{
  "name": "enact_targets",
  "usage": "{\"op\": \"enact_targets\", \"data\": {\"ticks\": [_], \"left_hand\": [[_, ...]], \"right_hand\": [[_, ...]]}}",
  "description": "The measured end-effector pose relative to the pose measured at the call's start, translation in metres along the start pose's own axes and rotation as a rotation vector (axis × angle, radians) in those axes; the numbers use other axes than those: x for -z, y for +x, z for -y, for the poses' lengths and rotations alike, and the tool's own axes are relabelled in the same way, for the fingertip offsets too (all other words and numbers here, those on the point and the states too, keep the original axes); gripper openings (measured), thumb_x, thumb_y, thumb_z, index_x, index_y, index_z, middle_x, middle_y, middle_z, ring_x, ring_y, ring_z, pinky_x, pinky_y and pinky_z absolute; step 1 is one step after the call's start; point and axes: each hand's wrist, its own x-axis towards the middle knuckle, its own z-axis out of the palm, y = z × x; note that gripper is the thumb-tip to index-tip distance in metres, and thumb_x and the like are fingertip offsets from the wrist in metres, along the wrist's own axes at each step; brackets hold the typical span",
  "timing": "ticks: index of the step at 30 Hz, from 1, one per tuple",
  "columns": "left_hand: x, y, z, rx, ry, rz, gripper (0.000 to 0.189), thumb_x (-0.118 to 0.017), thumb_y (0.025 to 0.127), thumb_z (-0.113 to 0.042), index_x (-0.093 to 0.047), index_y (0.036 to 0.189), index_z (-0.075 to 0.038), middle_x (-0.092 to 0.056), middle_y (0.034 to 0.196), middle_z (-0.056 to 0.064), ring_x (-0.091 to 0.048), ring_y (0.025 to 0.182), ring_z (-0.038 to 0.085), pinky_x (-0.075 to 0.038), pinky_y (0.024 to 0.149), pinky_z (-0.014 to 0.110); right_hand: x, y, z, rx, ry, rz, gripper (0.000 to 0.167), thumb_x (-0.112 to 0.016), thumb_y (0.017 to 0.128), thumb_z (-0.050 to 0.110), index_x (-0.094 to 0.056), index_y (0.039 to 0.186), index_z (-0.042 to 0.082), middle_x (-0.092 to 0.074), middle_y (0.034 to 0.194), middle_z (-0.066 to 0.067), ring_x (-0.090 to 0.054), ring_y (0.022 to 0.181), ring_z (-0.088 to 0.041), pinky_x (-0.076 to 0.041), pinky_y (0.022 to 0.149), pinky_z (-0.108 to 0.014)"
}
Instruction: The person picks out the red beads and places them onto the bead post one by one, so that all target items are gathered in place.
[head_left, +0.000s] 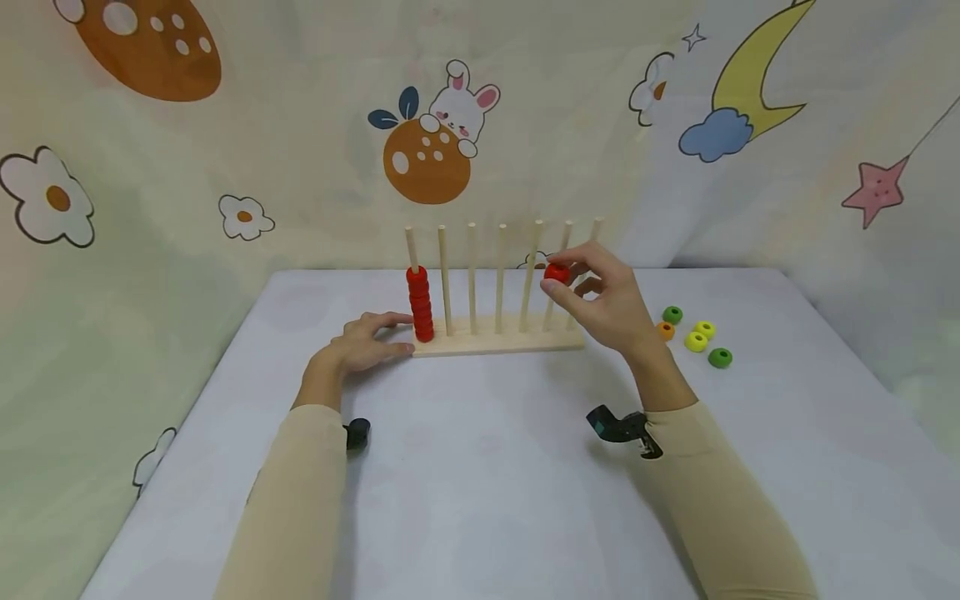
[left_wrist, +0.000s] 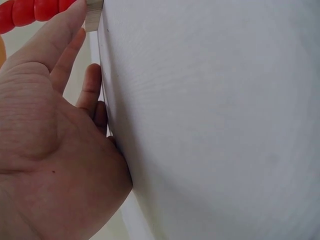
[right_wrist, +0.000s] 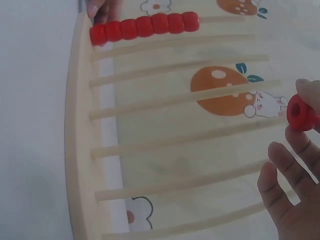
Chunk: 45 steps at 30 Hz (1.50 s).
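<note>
A wooden peg rack (head_left: 495,343) has a flat base and several upright dowels. Several red beads (head_left: 420,304) are stacked on its leftmost dowel, whose top stays bare. My left hand (head_left: 366,342) is at the base's left end, with thumb and fingers extended and tips touching it. In the left wrist view, the thumb reaches the wooden end (left_wrist: 93,20). My right hand (head_left: 603,296) pinches a red bead (head_left: 557,273) between thumb and fingertips, up near the tops of the right-hand dowels. Its hole (right_wrist: 296,110) shows in the right wrist view; the other fingers are spread.
Right of the rack lie loose beads on the white table (head_left: 465,483): green ones (head_left: 720,358), yellow ones (head_left: 696,341) and an orange one (head_left: 665,331), partly hidden by the right wrist. A patterned cloth (head_left: 322,133) hangs behind the table.
</note>
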Motion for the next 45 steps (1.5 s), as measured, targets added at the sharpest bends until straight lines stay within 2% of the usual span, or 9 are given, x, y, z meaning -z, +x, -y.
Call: {"op": "enact_targets", "data": {"ticks": [4, 8, 11, 17, 22, 26, 33, 39, 45], "left_hand": [[0.000, -0.003, 0.003, -0.001, -0.001, 0.008, 0.065, -0.066, 0.092, -0.057, -0.046, 0.152, -0.041, -0.035, 0.160, 0.007, -0.020, 0.148, 0.042, -0.025, 0.109, 0.076], [0.000, -0.004, 0.002, 0.005, -0.005, 0.013, 0.065, -0.067, 0.092, -0.056, -0.046, 0.151, -0.041, -0.035, 0.160, 0.006, -0.020, 0.148, 0.041, -0.024, 0.110, 0.075], [0.001, -0.004, 0.002, 0.000, -0.005, 0.011, 0.065, -0.067, 0.092, -0.055, -0.046, 0.152, -0.041, -0.035, 0.160, 0.006, -0.020, 0.148, 0.042, -0.024, 0.109, 0.075], [0.000, -0.004, 0.003, -0.023, -0.024, 0.004, 0.063, -0.067, 0.093, -0.054, -0.047, 0.151, -0.040, -0.037, 0.158, 0.007, -0.020, 0.147, 0.042, -0.023, 0.109, 0.075], [-0.006, -0.005, 0.002, -0.016, -0.042, -0.006, 0.061, -0.068, 0.093, -0.052, -0.049, 0.149, -0.041, -0.038, 0.157, 0.005, -0.019, 0.148, 0.040, -0.021, 0.111, 0.074], [-0.008, -0.006, 0.000, -0.011, -0.039, -0.024, 0.061, -0.069, 0.092, -0.052, -0.049, 0.149, -0.042, -0.039, 0.156, 0.005, -0.020, 0.148, 0.040, -0.022, 0.111, 0.074], [-0.004, -0.008, -0.002, -0.010, -0.018, -0.047, 0.060, -0.068, 0.093, -0.052, -0.050, 0.148, -0.042, -0.042, 0.155, 0.003, -0.023, 0.148, 0.039, -0.023, 0.111, 0.072], [0.000, -0.004, -0.004, -0.025, -0.010, -0.041, 0.057, -0.067, 0.093, -0.052, -0.051, 0.147, -0.045, -0.042, 0.154, 0.003, -0.024, 0.147, 0.038, -0.025, 0.110, 0.070], [-0.001, -0.004, 0.003, 0.000, -0.020, -0.034, 0.059, -0.068, 0.093, -0.052, -0.050, 0.148, -0.045, -0.041, 0.155, 0.003, -0.023, 0.147, 0.037, -0.026, 0.111, 0.070]], "right_hand": [[-0.010, -0.002, -0.014, 0.006, 0.023, -0.003, 0.031, -0.074, 0.087, -0.011, -0.066, 0.116, -0.009, -0.063, 0.102, -0.019, -0.060, 0.087, -0.029, -0.052, 0.067, -0.024], [-0.017, -0.003, -0.032, 0.008, 0.028, -0.011, 0.033, -0.076, 0.086, -0.008, -0.068, 0.118, -0.002, -0.064, 0.103, -0.013, -0.061, 0.088, -0.024, -0.053, 0.068, -0.023], [-0.020, -0.002, -0.037, 0.020, 0.043, -0.019, 0.035, -0.077, 0.087, -0.005, -0.069, 0.120, 0.003, -0.065, 0.105, -0.009, -0.061, 0.088, -0.020, -0.053, 0.068, -0.024], [-0.025, 0.003, -0.032, 0.030, 0.102, -0.009, 0.035, -0.078, 0.087, -0.003, -0.069, 0.120, 0.005, -0.065, 0.105, -0.007, -0.062, 0.087, -0.024, -0.055, 0.067, -0.027], [-0.025, 0.010, -0.025, 0.035, 0.081, -0.001, 0.034, -0.076, 0.086, -0.008, -0.068, 0.118, -0.001, -0.065, 0.102, -0.013, -0.062, 0.086, -0.029, -0.054, 0.067, -0.028], [-0.027, 0.016, -0.021, 0.047, 0.111, -0.024, 0.034, -0.074, 0.085, -0.013, -0.066, 0.117, -0.007, -0.064, 0.102, -0.020, -0.061, 0.085, -0.032, -0.053, 0.065, -0.027], [-0.041, 0.025, -0.027, -0.002, 0.197, -0.016, 0.031, -0.076, 0.089, -0.003, -0.068, 0.118, 0.002, -0.065, 0.104, -0.008, -0.063, 0.086, -0.023, -0.054, 0.067, -0.026], [-0.054, 0.032, -0.030, 0.034, 0.218, -0.008, 0.031, -0.077, 0.089, -0.001, -0.068, 0.118, 0.004, -0.067, 0.105, -0.007, -0.064, 0.085, -0.024, -0.055, 0.067, -0.027], [-0.069, 0.043, -0.023, 0.045, 0.247, 0.023, 0.034, -0.077, 0.088, -0.005, -0.067, 0.120, 0.001, -0.067, 0.108, -0.010, -0.064, 0.086, -0.025, -0.055, 0.067, -0.028]]}}
